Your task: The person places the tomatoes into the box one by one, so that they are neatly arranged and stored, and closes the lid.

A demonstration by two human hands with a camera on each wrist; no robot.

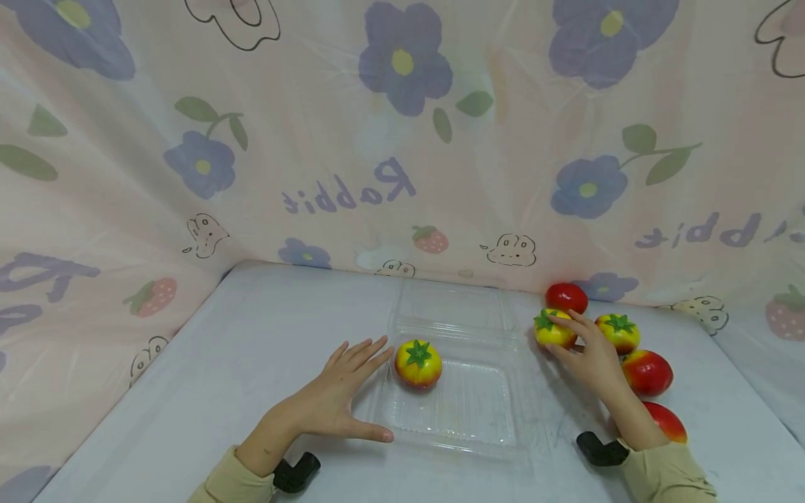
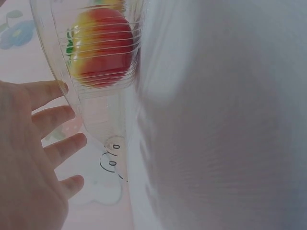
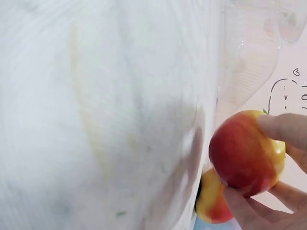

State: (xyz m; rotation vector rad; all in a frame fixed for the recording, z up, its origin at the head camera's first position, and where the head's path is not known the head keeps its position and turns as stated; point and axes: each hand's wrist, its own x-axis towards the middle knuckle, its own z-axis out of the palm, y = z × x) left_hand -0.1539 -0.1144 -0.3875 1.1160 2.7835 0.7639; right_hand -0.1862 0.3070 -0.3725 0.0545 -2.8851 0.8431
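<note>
Near right hand, four loose fruits

One printed sheet, pale pink, creased, hung behind and to both sides of one white-topped table. Printed motifs: purple flowers with yellow centres, green leaves, red strawberries, outlined rabbits and purple lettering, "Rabbit", mirror-reversed. Table surface, as seen in the right wrist view: one faint yellowish streak and one small green fleck.
</note>
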